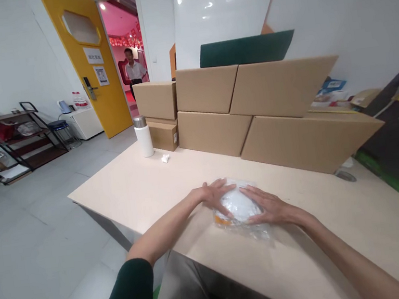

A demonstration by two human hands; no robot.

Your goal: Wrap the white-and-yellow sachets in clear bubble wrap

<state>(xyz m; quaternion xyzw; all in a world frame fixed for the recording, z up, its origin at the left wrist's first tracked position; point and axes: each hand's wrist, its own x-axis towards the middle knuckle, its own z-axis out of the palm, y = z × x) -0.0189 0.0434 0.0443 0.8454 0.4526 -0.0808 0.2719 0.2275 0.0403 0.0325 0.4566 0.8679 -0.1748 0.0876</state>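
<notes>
A clear plastic bag with a white rounded thing (242, 206) inside lies on the table in front of me. The contents look smooth and domed, but their kind cannot be made out. An orange patch (222, 220) shows at the bag's lower left corner. From the left, my left hand (218, 196) rests on the bag with fingers spread and thumb toward me. My right hand (266, 205) lies on its right side, fingers stretched out and apart. Crumpled plastic sticks out on the near side, below my right hand.
Cardboard boxes (215, 130) are stacked along the table's far side, with a dark green panel (245, 50) above. A white bottle (143, 139) and a crumpled white scrap (165, 158) stand at the far left of the table (127, 187). A person (135, 70) is in the doorway beyond the yellow door (91, 85).
</notes>
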